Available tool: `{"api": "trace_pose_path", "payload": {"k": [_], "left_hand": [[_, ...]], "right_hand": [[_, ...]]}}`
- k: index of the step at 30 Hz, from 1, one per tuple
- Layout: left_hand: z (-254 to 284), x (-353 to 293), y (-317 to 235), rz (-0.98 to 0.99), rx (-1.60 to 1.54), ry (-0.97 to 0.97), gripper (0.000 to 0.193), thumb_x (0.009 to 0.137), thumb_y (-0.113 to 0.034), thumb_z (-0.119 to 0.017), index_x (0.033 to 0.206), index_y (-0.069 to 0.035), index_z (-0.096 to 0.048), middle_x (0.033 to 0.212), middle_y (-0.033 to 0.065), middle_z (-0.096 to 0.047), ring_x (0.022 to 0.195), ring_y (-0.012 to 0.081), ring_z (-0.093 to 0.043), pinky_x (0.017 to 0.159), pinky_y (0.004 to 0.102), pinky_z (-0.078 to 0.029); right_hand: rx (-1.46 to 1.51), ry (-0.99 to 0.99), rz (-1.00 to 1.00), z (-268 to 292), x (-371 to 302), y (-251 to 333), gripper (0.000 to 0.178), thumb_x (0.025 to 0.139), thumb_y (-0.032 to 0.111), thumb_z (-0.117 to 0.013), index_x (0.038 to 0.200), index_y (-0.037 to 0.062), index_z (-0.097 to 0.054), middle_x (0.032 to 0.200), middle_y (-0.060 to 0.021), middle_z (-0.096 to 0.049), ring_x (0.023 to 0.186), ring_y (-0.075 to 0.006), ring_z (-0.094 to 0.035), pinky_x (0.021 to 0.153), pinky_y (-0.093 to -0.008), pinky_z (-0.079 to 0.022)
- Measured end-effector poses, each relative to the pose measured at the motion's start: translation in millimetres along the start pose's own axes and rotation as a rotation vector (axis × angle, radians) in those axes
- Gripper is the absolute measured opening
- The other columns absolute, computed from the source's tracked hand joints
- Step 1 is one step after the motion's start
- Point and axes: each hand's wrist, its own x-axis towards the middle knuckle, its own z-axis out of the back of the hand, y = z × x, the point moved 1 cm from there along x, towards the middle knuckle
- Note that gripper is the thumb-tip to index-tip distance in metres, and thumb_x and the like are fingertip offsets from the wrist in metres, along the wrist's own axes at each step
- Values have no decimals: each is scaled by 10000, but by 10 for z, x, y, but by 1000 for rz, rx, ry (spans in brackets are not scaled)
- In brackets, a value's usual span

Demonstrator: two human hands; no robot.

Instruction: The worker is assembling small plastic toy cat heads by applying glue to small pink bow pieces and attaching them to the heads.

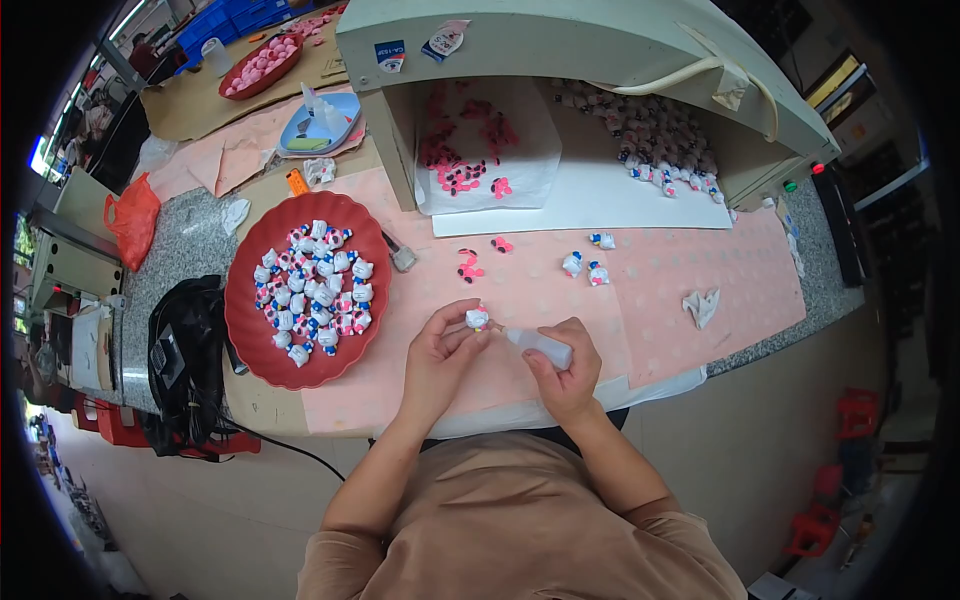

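Observation:
Between the thumb and fingers of my left hand [440, 352] is a small white figurine [477, 318] with pink on it. My right hand [572, 368] grips a translucent squeeze bottle [541, 347], its thin nozzle pointing left at the figurine; whether the tip touches cannot be made out. Left of my hands, a red scalloped bowl [262, 355] holds many white, blue and pink figurines [318, 290]. A few pink pieces [469, 268] lie on the pink sheet beyond my left hand. Past my right hand, 3 figurines [597, 273] rest close together.
A pale metal housing [600, 40] stands at the back, with pink pieces [455, 178] and many figurines [668, 150] inside its opening. A brush [402, 256] lies by the bowl. A blue tray [340, 107], a crumpled tissue [701, 306] and a black bag [185, 340] are around.

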Motion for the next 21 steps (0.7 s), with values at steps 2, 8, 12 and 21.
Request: {"api": "trace_pose_path", "payload": {"k": [2,8,12,21], "left_hand": [[-1,-1,-9,3,6,-4,379,895,56,-592,1261,18,-500,1152,94,-589,1083,174,-628,908,246,-506],[-7,0,-14,10,20,-2,362,899,51,-589,1251,13,-509,1124,89,-629,1069,159,-630,914,251,-505],[-15,-1,-13,10,30,-3,367,899,52,-590,1255,10,-511,1138,90,-612,1063,158,-631,911,249,-505],[5,1,24,27,30,10,379,898,55,-594,1265,13,-509,1175,94,-570,1087,169,-621,912,249,-505]], "right_hand": [[-9,4,-7,-2,0,4,350,744,71,-795,1015,14,-581,818,-132,-593,686,-250,-571,594,-321,-461],[4,7,-7,-7,3,2,356,737,85,-805,1010,18,-586,815,-127,-591,683,-251,-569,591,-321,-459],[4,9,-11,-6,3,0,366,733,89,-809,1016,21,-587,821,-126,-596,685,-251,-570,592,-320,-461],[30,28,18,-17,-8,-14,363,728,86,-813,1005,25,-587,814,-122,-610,680,-248,-568,587,-320,-459]]}}
